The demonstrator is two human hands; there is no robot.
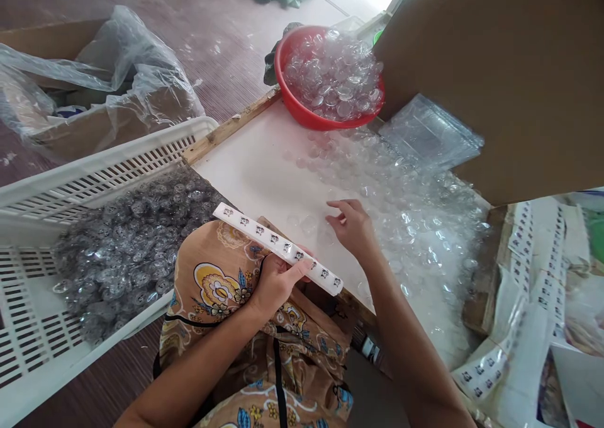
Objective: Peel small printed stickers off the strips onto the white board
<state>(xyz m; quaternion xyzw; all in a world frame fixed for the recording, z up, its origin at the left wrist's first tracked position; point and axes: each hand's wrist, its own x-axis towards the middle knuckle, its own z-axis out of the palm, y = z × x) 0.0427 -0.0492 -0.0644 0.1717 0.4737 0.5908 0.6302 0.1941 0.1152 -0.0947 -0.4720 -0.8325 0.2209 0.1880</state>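
Observation:
A long white strip of stickers [259, 231] printed with small dark cartoon figures lies slantwise above my lap. My left hand [282, 280] grips it near its lower right end, thumb on top and fingers underneath. Just right of the strip, my right hand [353, 226] hovers over the white board [245, 157], its thumb and index finger apart; I see nothing between them. Around and beyond that hand, many clear round plastic pieces [401, 195] are spread on the board, some single, others heaped toward the right.
A red bowl [302, 110] heaped with clear pieces stands at the board's far end, near clear plastic bags [431, 132]. At left, a white basket [108, 157] holds dark-printed pieces. Behind it is a plastic-lined carton [80, 132]. More sticker strips [547, 270] hang at right, beside brown cardboard [509, 88].

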